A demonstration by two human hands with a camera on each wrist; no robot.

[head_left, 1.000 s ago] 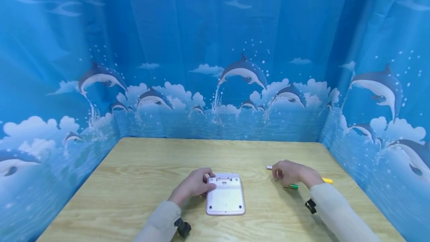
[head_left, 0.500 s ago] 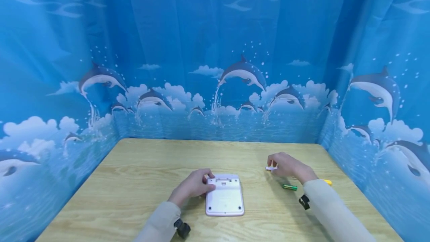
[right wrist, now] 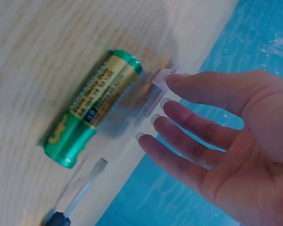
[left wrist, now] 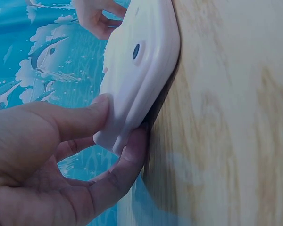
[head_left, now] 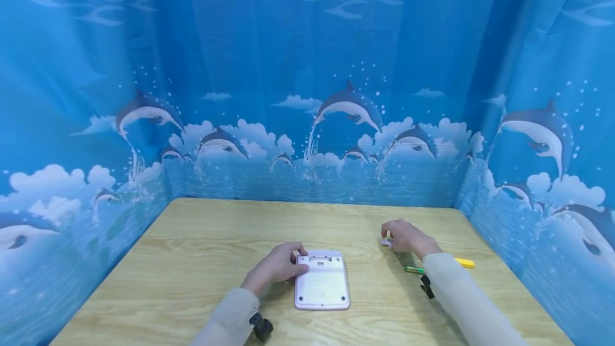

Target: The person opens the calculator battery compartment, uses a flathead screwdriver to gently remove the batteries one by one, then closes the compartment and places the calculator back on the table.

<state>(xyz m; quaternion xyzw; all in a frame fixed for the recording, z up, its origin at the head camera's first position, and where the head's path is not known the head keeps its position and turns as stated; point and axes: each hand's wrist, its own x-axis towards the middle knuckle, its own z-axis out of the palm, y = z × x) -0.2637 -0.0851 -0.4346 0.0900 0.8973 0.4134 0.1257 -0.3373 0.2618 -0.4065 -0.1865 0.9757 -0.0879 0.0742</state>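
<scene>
A white calculator [head_left: 322,284] lies back side up on the table, its small battery slot showing near the far edge. My left hand [head_left: 278,266] grips its far left corner, thumb on top and fingers under the edge; the left wrist view shows this corner of the calculator [left wrist: 141,70] tilted up from the wood. Farther right, my right hand [head_left: 408,236] pinches a small pinkish-white battery cover [head_left: 386,242] low over the table. The thumb rests on the cover [right wrist: 155,89] in the right wrist view; the index finger is hidden.
A green and gold battery [right wrist: 92,108] lies beside my right hand. Near it is a screwdriver [right wrist: 87,183]; its yellow handle [head_left: 464,263] shows past my right sleeve. A blue dolphin-print curtain [head_left: 307,95] surrounds the wooden table [head_left: 216,228].
My right hand has moved slightly left and away from me, taking hold of the battery cover, which has tilted. The battery has come more into view. My left hand and the calculator keep their place.
</scene>
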